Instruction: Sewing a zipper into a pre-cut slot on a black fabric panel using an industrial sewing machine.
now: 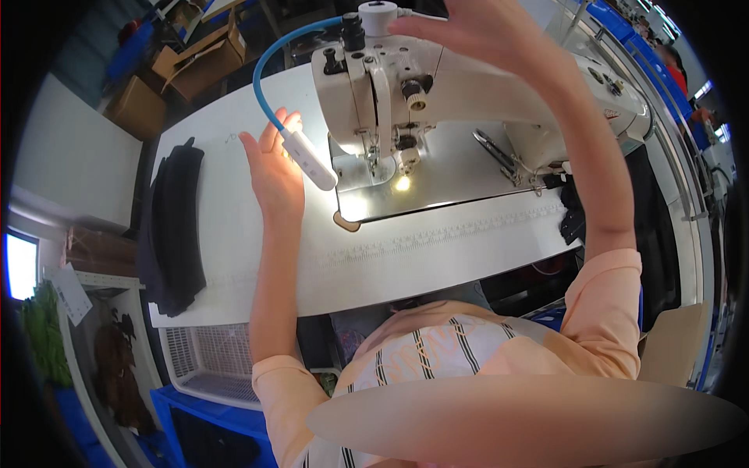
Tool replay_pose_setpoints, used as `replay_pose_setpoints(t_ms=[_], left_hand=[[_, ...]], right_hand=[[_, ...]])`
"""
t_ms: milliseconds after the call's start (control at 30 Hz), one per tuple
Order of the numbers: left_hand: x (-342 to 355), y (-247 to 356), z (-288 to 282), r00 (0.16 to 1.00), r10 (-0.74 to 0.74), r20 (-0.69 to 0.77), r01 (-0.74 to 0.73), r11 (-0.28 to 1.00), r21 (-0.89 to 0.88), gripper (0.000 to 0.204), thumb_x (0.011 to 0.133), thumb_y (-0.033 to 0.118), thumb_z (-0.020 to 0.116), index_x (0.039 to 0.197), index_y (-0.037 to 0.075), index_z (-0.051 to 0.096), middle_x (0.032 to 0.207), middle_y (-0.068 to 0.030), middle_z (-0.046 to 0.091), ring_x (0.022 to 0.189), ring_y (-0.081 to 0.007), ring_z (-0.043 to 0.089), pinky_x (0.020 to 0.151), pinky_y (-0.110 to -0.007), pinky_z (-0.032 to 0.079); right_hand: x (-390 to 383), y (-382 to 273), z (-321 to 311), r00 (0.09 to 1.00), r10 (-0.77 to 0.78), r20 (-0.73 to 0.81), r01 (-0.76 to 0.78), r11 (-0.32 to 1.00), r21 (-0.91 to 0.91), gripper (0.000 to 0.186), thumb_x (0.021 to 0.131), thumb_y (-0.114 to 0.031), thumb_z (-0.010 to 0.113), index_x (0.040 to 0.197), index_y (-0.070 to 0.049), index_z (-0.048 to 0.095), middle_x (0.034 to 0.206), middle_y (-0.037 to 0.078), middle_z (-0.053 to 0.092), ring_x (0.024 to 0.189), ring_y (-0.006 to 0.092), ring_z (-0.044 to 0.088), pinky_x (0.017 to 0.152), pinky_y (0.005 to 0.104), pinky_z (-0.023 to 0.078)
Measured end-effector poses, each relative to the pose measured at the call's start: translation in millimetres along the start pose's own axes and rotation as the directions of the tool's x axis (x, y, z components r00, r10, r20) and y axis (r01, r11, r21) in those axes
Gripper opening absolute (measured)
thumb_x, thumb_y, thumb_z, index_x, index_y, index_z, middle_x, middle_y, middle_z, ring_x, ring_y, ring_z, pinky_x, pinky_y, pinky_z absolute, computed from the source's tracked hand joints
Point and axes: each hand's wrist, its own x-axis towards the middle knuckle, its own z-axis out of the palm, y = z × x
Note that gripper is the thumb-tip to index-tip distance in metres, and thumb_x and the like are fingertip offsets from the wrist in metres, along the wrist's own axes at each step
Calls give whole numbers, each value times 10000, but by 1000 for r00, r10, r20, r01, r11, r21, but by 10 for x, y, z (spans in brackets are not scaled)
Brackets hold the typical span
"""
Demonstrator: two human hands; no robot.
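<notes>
Lamp head [310, 161] bent low beside needle area [374, 166], presumably for light; left hand [278, 175] held spread behind it; right hand [488, 33] raised near lamp base [378, 19], grip cannot be told.

seen from the middle of the view, a long pile of dark cloth [175, 234] lies on the white counter [232, 203] at 9 o'clock. an open cardboard box [204, 74] stands near 11, with a closed brown box [136, 109] at 10. a white mesh basket [222, 351] sits at 8, just above a blue crate [168, 407] towards 7. between 8 and 9, a green heap [45, 335] lies beside a brown bundle [118, 374]. black fabric [655, 234] hangs at 3; a person in red [677, 79] shows at 2.
</notes>
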Motion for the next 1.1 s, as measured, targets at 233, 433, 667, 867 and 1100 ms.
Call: replay_pose_setpoints(t_ms=[233, 433, 667, 867, 1100], left_hand=[[30, 98, 281, 996, 85, -17, -86, 995, -41, 552, 1026, 516, 346, 1126, 15, 553, 959, -78, 584, 1076, -223, 544, 982, -364, 401], [-70, 147, 455, 986, 93, -135, -109, 987, -119, 381, 1019, 426, 461, 934, 63, 541, 721, -18, 516, 960, -203, 573, 916, -343, 396], [-126, 240, 535, 992, 32, -124, -55, 980, -189, 304, 1045, 381, 413, 915, 120, 499, 715, 31, 483, 941, -171, 557, 851, -299, 440], [-105, 232, 525, 992, 19, -126, -47, 972, -228, 295, 1042, 376, 425, 930, 116, 511, 703, 26, 483, 902, -172, 559, 838, -293, 439], [-37, 191, 467, 991, 44, -130, -68, 981, -181, 314, 1036, 373, 444, 949, 83, 526, 667, 6, 480, 848, -174, 555, 788, -284, 426]], right_hand=[[574, 250, 210, 931, -32, 364, -21, 990, 143, 333, 802, -269, 708, 908, 46, 709, 770, 158, 694, 687, 243, 644, 645, 361, 486], [557, 188, 169, 928, -77, 365, 9, 983, 183, 316, 788, -256, 732, 887, 43, 711, 702, 114, 671, 635, 171, 613, 598, 328, 470], [591, 218, 188, 917, -30, 397, -32, 988, 149, 282, 782, -242, 735, 870, 26, 729, 695, 106, 676, 625, 161, 611, 582, 318, 470], [567, 201, 190, 930, -53, 364, -14, 984, 179, 279, 778, -240, 736, 863, 26, 730, 693, 107, 676, 616, 161, 608, 577, 317, 466], [580, 241, 212, 933, -68, 353, 9, 986, 166, 292, 759, -238, 745, 854, 37, 720, 677, 103, 667, 607, 154, 596, 571, 317, 458]])
